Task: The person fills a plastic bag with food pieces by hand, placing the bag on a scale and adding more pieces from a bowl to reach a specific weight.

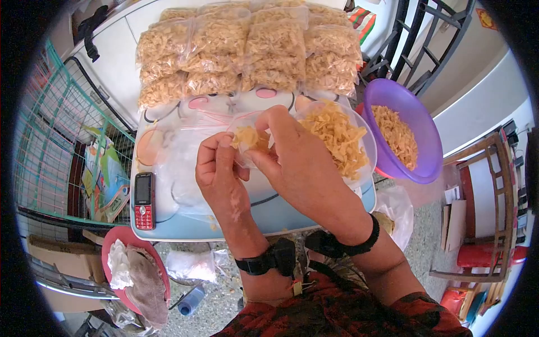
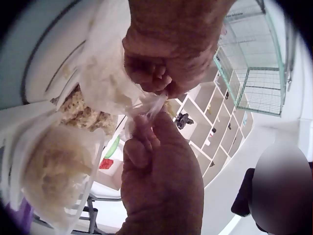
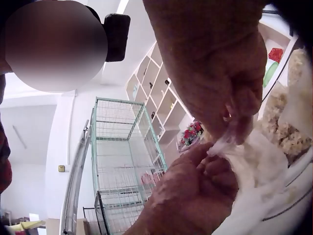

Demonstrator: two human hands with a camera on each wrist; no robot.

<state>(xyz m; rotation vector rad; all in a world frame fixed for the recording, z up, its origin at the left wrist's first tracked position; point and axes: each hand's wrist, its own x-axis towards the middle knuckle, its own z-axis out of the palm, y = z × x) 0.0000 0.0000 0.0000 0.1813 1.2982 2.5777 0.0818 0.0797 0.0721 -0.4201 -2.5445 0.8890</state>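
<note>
1. Head: left hand and right hand meet over the middle of the bench. Fingers of both are curled, thumbs closed in, pinching a clear bag. Pale yellow flakes show in or through it.
2. Head, handling: I judge the bag light, floppy and slick; flakes look dry, thin, likely to crumble. I'd grip film only, near the mouth, one side per hand, and not squeeze the contents.
3. Head, room: stacked filled bags line the far side. Clear container of flakes sits just right of the right hand, so that side is tight; purple basin is past it, off the bench's right edge. Left has loose clear film lying flat and a phone at the near corner. Low stuff, so I rate left the better side for moving. Near edge passes under the forearms.
4. Left wrist: fingertips of both hands almost meet on bunched film, barely any gap. Bag spreads out toward the bench. Reads soft; bunched film could slip, so I'd want a firm pinch.
5. Right wrist: same pinch, film narrow between the hands. Can't tell exact fingertip contact, partly hidden. Green wire cage stands well back, open air before it.
</note>
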